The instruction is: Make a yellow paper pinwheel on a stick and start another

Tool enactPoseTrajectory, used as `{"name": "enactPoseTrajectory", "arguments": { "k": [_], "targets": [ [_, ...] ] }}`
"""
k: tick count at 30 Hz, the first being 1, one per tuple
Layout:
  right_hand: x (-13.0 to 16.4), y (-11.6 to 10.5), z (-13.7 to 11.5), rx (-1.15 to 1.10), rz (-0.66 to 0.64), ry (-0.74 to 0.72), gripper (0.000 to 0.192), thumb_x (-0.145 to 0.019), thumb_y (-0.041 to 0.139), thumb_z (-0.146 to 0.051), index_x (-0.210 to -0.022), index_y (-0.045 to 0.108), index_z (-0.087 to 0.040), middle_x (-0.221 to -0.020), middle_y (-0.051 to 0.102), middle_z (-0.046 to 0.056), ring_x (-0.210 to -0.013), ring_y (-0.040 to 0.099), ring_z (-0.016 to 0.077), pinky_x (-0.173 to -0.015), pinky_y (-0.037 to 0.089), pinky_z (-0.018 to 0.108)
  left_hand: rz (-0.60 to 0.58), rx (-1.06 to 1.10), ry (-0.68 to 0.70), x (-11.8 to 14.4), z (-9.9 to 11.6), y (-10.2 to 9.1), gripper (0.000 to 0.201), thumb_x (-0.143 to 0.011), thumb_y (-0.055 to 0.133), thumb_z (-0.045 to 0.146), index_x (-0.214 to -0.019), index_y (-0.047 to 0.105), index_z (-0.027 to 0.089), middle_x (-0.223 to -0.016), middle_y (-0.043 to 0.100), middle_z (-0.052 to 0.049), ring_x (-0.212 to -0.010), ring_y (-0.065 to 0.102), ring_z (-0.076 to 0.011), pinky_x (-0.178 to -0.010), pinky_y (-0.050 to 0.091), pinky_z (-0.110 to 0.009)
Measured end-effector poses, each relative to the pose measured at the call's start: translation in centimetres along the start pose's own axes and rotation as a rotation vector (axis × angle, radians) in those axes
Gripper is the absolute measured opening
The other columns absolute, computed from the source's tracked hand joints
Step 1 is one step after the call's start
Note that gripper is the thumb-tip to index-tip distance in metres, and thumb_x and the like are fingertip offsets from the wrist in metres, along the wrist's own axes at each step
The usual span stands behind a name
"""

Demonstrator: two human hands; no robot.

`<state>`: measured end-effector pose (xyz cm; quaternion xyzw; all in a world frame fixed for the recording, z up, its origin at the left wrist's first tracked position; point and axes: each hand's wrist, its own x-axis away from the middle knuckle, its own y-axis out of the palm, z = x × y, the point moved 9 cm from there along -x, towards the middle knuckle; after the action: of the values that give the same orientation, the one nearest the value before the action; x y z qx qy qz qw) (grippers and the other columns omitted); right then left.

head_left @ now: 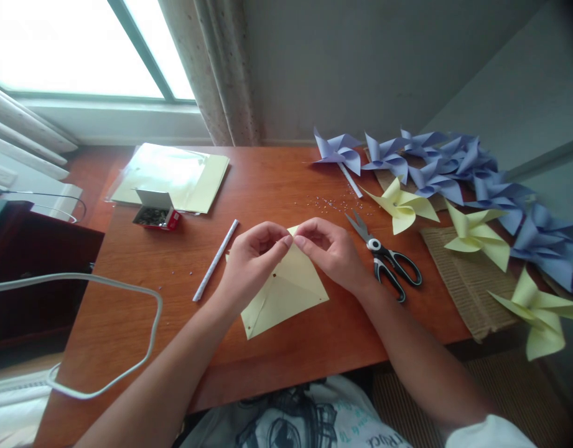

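A pale yellow paper sheet [298,280] lies in front of me, with small dark holes or dots at its middle and near two corners. At its far corner, the thumb and fingers of my left hand [256,255] are closed in a pinch. My right hand [330,252] pinches at the same corner, and the two thumbs almost touch. My fingers hide most of that corner, so any small piece between them does not show. Left of the paper is a rolled white paper stick [216,260]. Scissors [384,258] with black and grey handles lie partly spread beside my right hand.
A small open red box [156,214] of metal pieces stands by stacked yellow sheets [211,180]. Tiny beads [333,204] are scattered beyond the scissors. Yellow pinwheels [402,205] and purple pinwheels [482,168] crowd the right, around cardboard [458,286]. A white cable [158,317] loops at left.
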<state>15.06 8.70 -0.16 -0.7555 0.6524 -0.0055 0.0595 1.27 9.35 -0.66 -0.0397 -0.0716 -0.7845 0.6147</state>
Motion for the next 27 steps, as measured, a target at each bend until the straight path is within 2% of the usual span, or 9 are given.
{"name": "enactPoseTrajectory", "arguments": {
  "k": [6,13,17,22,27],
  "targets": [
    [0.08,0.21,0.12,0.02,-0.006,-0.005,0.01,-0.09,0.066,-0.029,-0.085,0.064,-0.021,-0.081,0.066,0.0,-0.077,0.063,0.0153,-0.072,0.051,0.028,0.001,0.025,-0.029,-0.02,-0.2,0.05,0.023,-0.078,0.079,0.036,-0.08,0.067,0.015,-0.07,0.058,0.0,-0.063,0.048,-0.0102,-0.056,0.036,-0.021],
    [0.17,0.39,0.04,0.003,-0.019,0.015,0.012,-0.09,0.067,-0.032,-0.087,0.065,-0.021,-0.086,0.069,0.001,-0.082,0.065,0.0164,-0.076,0.053,0.029,-0.067,0.057,-0.085,0.0,-0.61,0.4,0.024,-0.079,0.079,0.037,-0.08,0.067,0.015,-0.068,0.056,0.001,-0.063,0.048,-0.0103,-0.056,0.036,-0.021],
    [0.16,0.17,0.19,-0.015,-0.011,0.023,0.012,-0.09,0.067,-0.033,-0.087,0.065,-0.021,-0.086,0.069,0.001,-0.082,0.065,0.0169,-0.077,0.053,0.03,-0.051,0.053,-0.062,0.0,-0.23,0.3,0.023,-0.078,0.079,0.035,-0.081,0.067,0.016,-0.067,0.056,0.001,-0.061,0.049,-0.0104,-0.055,0.036,-0.021],
    [0.1,-0.17,0.31,-0.038,-0.001,0.051,0.015,-0.089,0.069,-0.035,-0.087,0.066,-0.021,-0.086,0.069,0.002,-0.082,0.065,0.0169,-0.076,0.053,0.03,-0.059,0.042,-0.018,-0.01,0.11,0.44,0.02,-0.078,0.078,0.031,-0.084,0.067,0.016,-0.08,0.064,-0.002,-0.068,0.055,-0.0118,-0.06,0.042,-0.022],
    [0.12,-0.08,-0.02,-0.062,-0.02,0.055,0.012,-0.09,0.069,-0.033,-0.089,0.068,-0.021,-0.088,0.071,0.002,-0.083,0.066,0.0168,-0.076,0.053,0.03,-0.063,0.039,0.017,0.02,0.24,0.45,0.018,-0.076,0.08,0.026,-0.083,0.067,0.016,-0.079,0.063,-0.001,-0.069,0.054,-0.0109,-0.06,0.041,-0.021]
  ]
}}
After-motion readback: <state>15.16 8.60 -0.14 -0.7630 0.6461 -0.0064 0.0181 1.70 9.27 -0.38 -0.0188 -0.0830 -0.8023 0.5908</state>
